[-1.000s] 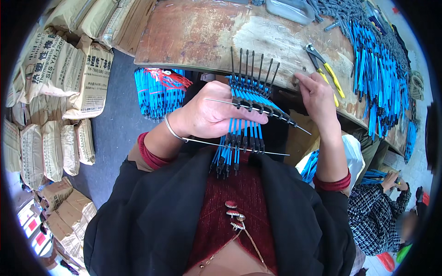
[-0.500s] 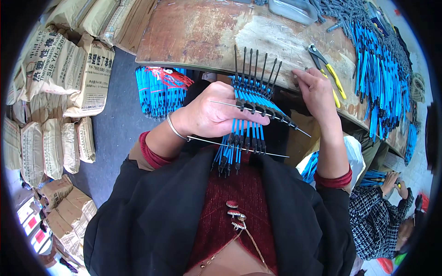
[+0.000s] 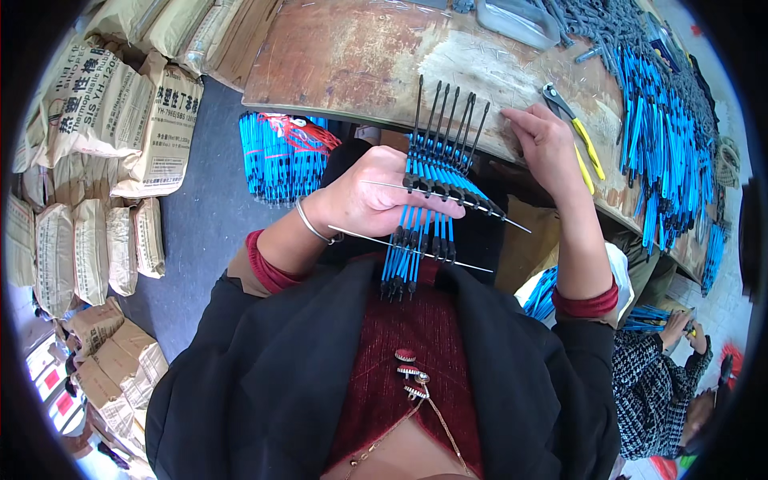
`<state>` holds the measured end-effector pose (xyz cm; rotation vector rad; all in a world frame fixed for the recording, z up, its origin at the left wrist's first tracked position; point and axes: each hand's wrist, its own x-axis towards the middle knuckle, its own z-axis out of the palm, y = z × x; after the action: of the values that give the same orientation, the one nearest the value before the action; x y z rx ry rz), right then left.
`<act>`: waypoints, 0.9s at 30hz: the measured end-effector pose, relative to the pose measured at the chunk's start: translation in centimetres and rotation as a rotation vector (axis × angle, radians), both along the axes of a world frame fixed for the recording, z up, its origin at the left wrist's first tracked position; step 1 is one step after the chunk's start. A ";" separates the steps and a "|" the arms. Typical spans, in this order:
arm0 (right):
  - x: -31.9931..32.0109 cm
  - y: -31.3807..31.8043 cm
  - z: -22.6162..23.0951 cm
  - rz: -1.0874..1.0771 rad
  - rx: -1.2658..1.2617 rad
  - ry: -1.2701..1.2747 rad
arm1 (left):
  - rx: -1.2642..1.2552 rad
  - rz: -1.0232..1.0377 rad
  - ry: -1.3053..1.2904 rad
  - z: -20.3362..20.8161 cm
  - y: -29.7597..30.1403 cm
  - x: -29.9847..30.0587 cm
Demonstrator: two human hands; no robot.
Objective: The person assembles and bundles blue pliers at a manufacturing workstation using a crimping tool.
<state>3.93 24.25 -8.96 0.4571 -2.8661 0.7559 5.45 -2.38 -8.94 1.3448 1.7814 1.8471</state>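
Right fingers (image 3: 525, 122) have moved farther over the bench (image 3: 344, 64).

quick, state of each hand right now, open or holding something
Left hand: closed, holding a row of blue-and-black strips.
Right hand: partly closed at the worktable; cannot tell whether it holds anything small.

A workshop: worn wooden bench (image 3: 344, 64), yellow-handled pliers (image 3: 587, 146), stacked paper sacks (image 3: 166, 132), heaped blue strips (image 3: 658, 144).
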 end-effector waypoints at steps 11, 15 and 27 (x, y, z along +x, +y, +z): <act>-0.2 0.1 0.2 0.021 0.041 -0.018 | 0.036 -0.026 -0.359 1.3 -0.2 0.5; -0.6 0.6 -0.2 0.040 -0.010 0.002 | 0.048 -0.041 -0.515 1.5 0.0 0.7; -1.8 -0.2 -0.3 0.067 0.045 0.005 | 0.061 -0.078 -0.507 1.4 -0.2 0.4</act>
<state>2.13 24.06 -9.30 0.5627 -2.8810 0.7003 5.86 -2.57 -7.56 0.8419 1.3997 1.9856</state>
